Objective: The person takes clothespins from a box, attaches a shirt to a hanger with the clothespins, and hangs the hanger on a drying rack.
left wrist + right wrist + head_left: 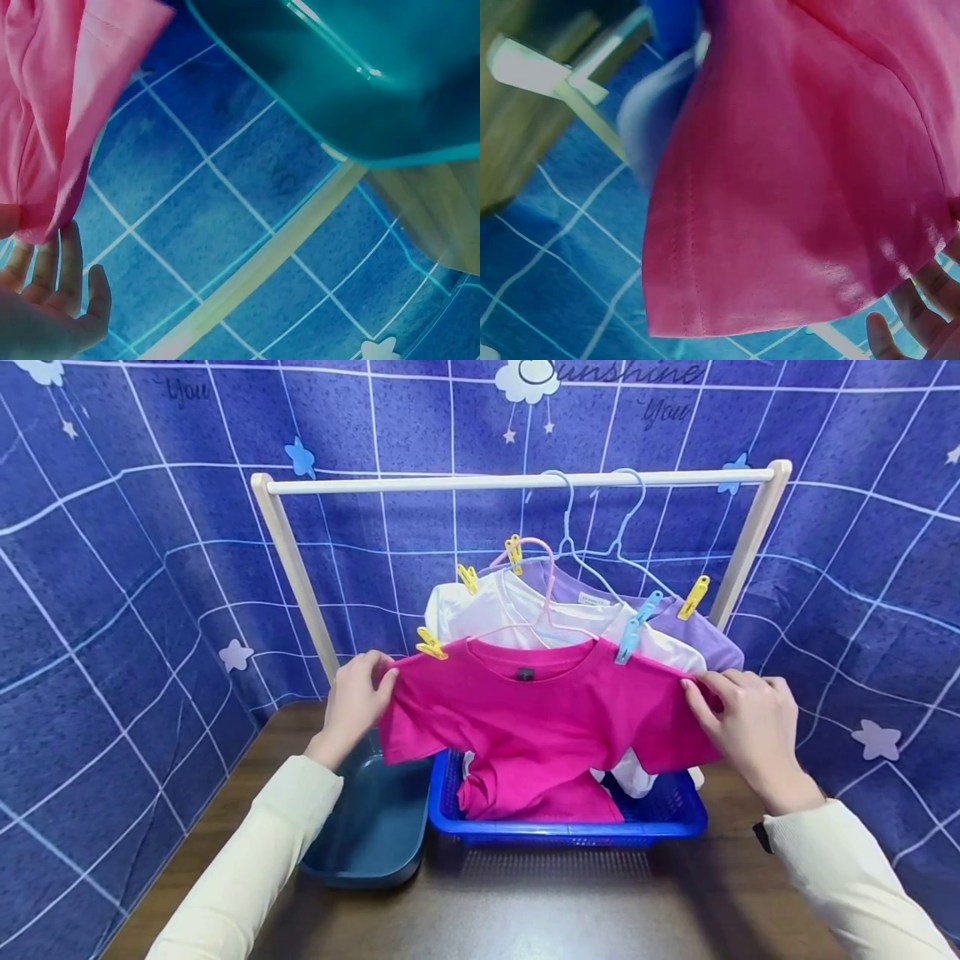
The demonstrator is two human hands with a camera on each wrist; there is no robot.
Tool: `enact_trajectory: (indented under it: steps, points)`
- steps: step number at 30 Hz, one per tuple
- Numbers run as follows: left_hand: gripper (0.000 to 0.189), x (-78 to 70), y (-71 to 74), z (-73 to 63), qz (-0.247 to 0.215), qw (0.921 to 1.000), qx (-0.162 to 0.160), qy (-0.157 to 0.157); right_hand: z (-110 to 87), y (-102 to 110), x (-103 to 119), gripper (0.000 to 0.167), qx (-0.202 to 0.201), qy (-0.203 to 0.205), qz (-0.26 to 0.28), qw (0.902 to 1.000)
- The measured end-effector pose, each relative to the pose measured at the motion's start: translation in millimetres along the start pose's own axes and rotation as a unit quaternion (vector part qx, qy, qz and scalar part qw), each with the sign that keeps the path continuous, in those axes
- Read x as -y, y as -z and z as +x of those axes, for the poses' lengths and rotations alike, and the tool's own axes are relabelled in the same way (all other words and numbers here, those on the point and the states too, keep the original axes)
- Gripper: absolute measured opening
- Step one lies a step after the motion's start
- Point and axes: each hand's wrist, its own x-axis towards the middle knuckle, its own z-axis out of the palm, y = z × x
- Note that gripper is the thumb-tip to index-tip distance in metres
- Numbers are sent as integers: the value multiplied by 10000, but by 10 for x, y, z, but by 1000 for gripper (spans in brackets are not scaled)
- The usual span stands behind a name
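A magenta T-shirt (540,710) is spread on a pink hanger (551,585), its lower part drooping into the blue basket (570,832). My left hand (356,697) pinches the top of one sleeve; the left wrist view shows that hand (56,292) at the sleeve's edge. On the other side my right hand (750,727) pinches the opposite sleeve, its fingers (922,300) behind the cloth in the right wrist view. A yellow clothespin (431,643) clips one shoulder and a light blue clothespin (627,642) the other.
Behind it, a white shirt (465,610) and a purple shirt (720,643) hang on blue hangers from the rack's white rail (420,484). A dark teal tub (367,827) stands left of the basket on the wooden table (525,910). Patterned blue cloth (135,610) surrounds the table.
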Motion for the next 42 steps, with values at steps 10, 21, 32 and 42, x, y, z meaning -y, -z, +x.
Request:
enact_trajectory:
  steps: [10,21,32,42]
  points:
    - [21,-26,219,240,-236,9991,-240,260,320,79,97,24,99,34,-82,9999]
    - [24,-78,365,524,-242,9963,-744,346,600,114,196,22,86,128,-94,9998]
    - [29,-126,465,762,-3,9919,-864,930,890,130,291,23,269,63,-130,9995]
    - [29,-120,515,798,133,9897,-841,1151,1009,80,375,22,354,27,-143,9993]
